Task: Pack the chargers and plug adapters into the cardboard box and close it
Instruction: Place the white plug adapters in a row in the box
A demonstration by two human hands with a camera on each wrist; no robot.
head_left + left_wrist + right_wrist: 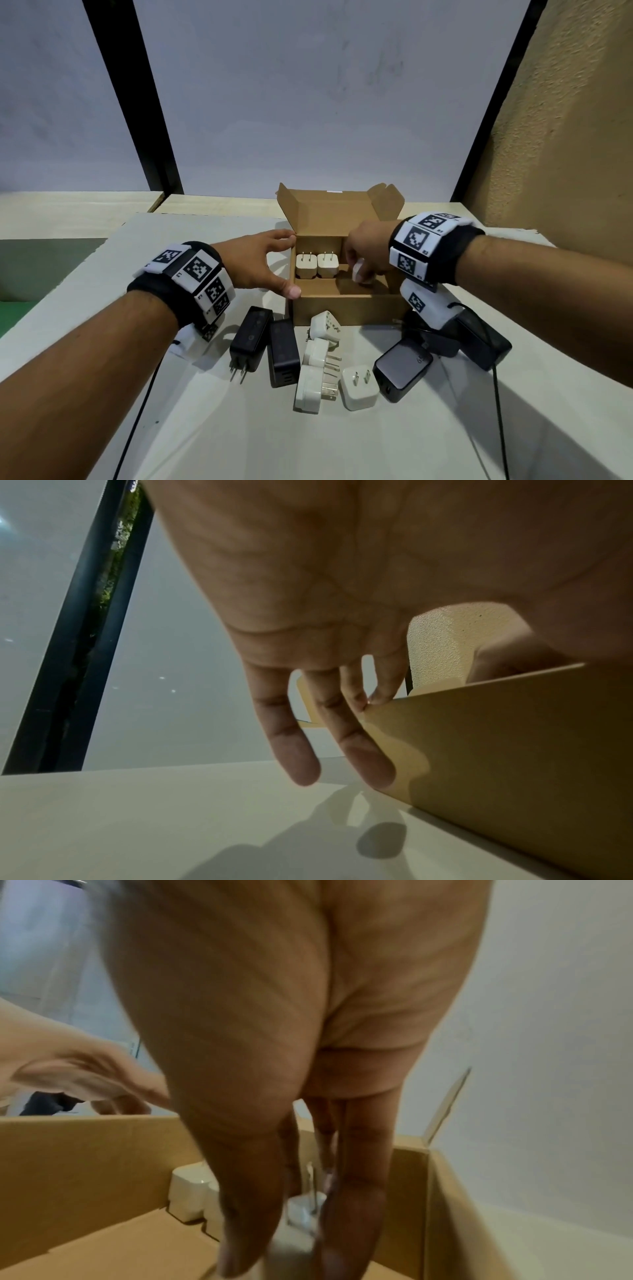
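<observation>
The open cardboard box (pixel 346 306) stands mid-table with its lid up at the back. Two white chargers (pixel 317 270) stand side by side, prongs up, in its back left corner; the right wrist view shows them too (pixel 188 1194). My right hand (pixel 359 272) is down inside the box and pinches a third white charger (pixel 304 1211) between thumb and fingers. My left hand (pixel 279 263) braces the box's left wall (pixel 514 750), thumb at the front corner, straight fingers (pixel 369 756) along the side.
Loose on the table in front of the box lie two black chargers (pixel 267 346), three white plug adapters (pixel 317 356), a white charger (pixel 359 387) and a black charger (pixel 402 371). More black chargers with a cable (pixel 476 339) lie under my right wrist.
</observation>
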